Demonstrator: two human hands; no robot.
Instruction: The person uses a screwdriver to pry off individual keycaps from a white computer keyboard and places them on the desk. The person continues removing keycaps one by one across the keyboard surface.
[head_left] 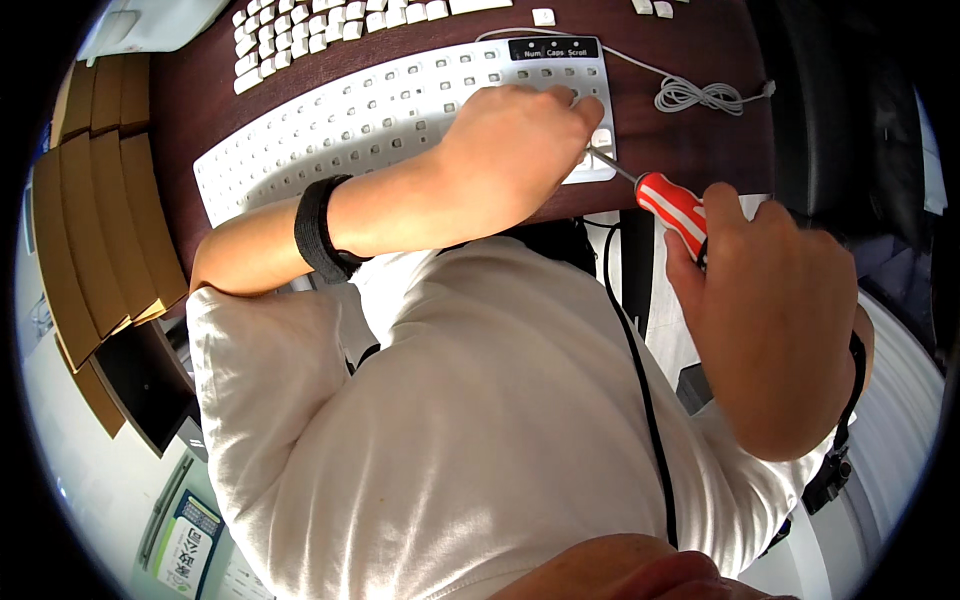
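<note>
**A:** Where does the white plastic keyboard frame with its keycaps stripped off (400, 110) lie?

**B:** Across the upper middle of the frame, on the dark reddish-brown tabletop (700, 50). Its long axis runs from lower left to upper right. The work is at its right end, upper centre-right of the picture.

**A:** And the hands?

**B:** They are apart. The left hand (520, 150) reaches across the body, fingers curled down onto the keyboard's right end, pressing on it. The right hand (770, 320), at the right of the frame, is clamped around the red-and-white striped handle of a screwdriver (672, 208).

**A:** Which way does the tool point?

**B:** Up and left. Its thin metal shaft runs from the handle toward the keyboard's lower right corner, and the tip disappears just beneath the left fingers. I cannot tell whether it touches plastic there.

**A:** So which hand is nearer?

**B:** The left, already on the keyboard. The right sits back, below and right of it, linked only by the shaft.

**A:** Anything else about?

**B:** Loose white keycaps (300, 30) in rows at the top, a coiled white cable (700, 95) upper right, and flat brown cardboard pieces (90, 220) stacked at the left.
</note>
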